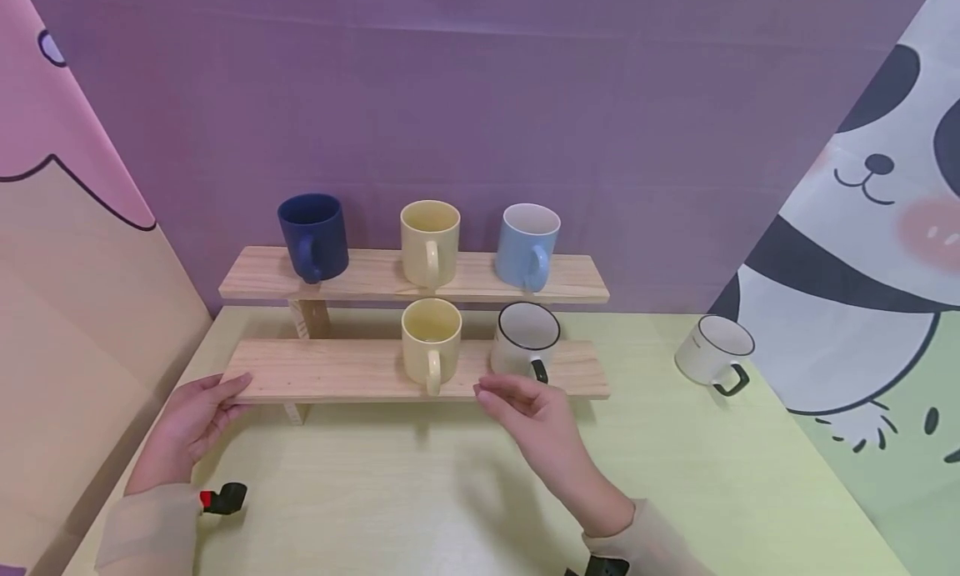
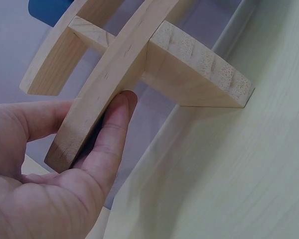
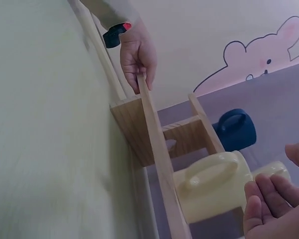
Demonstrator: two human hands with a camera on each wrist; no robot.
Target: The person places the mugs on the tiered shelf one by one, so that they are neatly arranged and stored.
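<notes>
My left hand (image 1: 193,419) pinches the left end of the lower board of a two-tier wooden shelf (image 1: 315,369), thumb on top and fingers beneath, as the left wrist view also shows. My right hand (image 1: 542,422) is in front of the same board with nothing in it, fingers loosely bent and thumb apart from them. Just behind its fingertips stands a white mug (image 1: 512,353) with a black rim and handle, partly hidden by the hand. A pale yellow mug (image 1: 418,347) is to the left on that lower board, handle toward me.
On the upper board (image 1: 367,267) stand a dark blue mug (image 1: 330,242), another yellow mug (image 1: 415,247) and a light blue mug (image 1: 516,251). A second white mug (image 1: 693,359) with black trim is on the table (image 1: 337,509) at the right. A purple backdrop (image 1: 480,101) rises behind.
</notes>
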